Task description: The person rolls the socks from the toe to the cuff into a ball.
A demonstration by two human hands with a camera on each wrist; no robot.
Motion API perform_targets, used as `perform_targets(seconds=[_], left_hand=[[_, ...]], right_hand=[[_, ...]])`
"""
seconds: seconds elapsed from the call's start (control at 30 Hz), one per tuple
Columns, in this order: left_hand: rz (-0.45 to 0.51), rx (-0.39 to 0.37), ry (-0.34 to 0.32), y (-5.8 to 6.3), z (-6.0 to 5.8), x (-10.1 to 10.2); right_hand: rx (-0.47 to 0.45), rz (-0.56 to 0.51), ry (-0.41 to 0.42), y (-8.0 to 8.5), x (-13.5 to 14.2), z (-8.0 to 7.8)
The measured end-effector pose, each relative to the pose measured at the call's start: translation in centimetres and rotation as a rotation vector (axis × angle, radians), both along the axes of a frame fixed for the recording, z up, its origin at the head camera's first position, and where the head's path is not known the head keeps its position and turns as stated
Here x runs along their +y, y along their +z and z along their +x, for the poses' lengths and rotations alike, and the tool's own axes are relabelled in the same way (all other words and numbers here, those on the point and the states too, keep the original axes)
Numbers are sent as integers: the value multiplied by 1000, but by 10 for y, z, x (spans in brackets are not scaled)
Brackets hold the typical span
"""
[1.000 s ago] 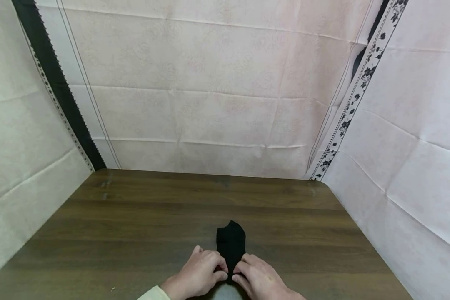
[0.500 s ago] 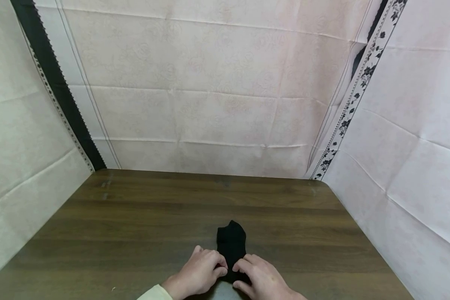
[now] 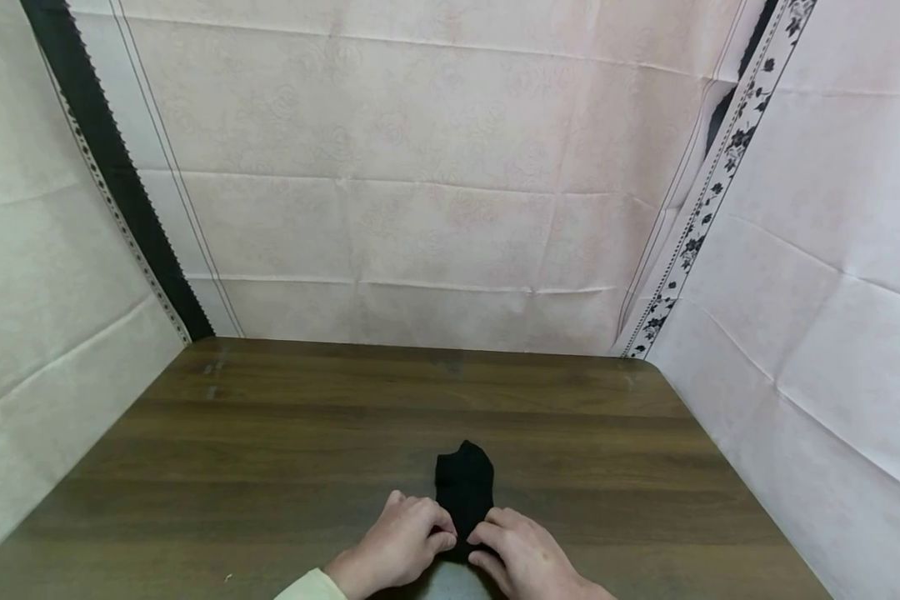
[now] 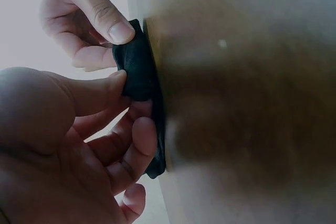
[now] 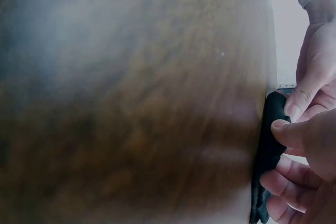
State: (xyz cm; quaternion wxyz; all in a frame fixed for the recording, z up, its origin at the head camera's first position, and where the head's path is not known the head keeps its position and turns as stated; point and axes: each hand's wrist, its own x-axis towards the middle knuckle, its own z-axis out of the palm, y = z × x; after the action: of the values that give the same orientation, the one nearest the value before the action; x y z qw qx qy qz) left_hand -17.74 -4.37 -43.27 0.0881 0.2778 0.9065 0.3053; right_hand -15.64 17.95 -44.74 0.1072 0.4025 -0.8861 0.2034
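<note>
A black sock (image 3: 463, 485) lies on the wooden table near its front edge, its far end flat. My left hand (image 3: 403, 537) pinches the near end on the left side, thumb against the cloth. From the right, my right hand (image 3: 527, 550) pinches the same end between thumb and fingers. In the left wrist view, the sock (image 4: 137, 69) looks folded over into a thick band at the table edge. Both thumbs press on this band, and the fingers curl beneath or behind it. The right wrist view shows the sock (image 5: 270, 140) edge-on with both thumbs on it.
The brown wooden table (image 3: 307, 433) stretches away beyond the sock. Pale cloth hangings (image 3: 420, 208) enclose it at the back and on both sides. A tiny light scrap (image 3: 228, 577) lies at the front left.
Half a second ago my right thumb and fingers stood farther apart; now they have drawn closer together on the sock's near end. My left hand stays almost still, and the sock's far end barely shifts.
</note>
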Motion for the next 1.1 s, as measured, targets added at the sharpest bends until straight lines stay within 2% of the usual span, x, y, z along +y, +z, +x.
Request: perform_targets(seconds=[0.37,0.53,0.87,1.1], left_hand=[[57,50,14,-1,5,0],[27,70,-3,1,6,1],[-34,64,24,3,4,2],[4,57,4,0,2,-1]], right_hand=[[-41,41,-33,0,-2,-3],[-67,56,-38,2,-3,-5],[-135,93,-75,8,-4,-6],[-121,57,-32,6,-3,-5]])
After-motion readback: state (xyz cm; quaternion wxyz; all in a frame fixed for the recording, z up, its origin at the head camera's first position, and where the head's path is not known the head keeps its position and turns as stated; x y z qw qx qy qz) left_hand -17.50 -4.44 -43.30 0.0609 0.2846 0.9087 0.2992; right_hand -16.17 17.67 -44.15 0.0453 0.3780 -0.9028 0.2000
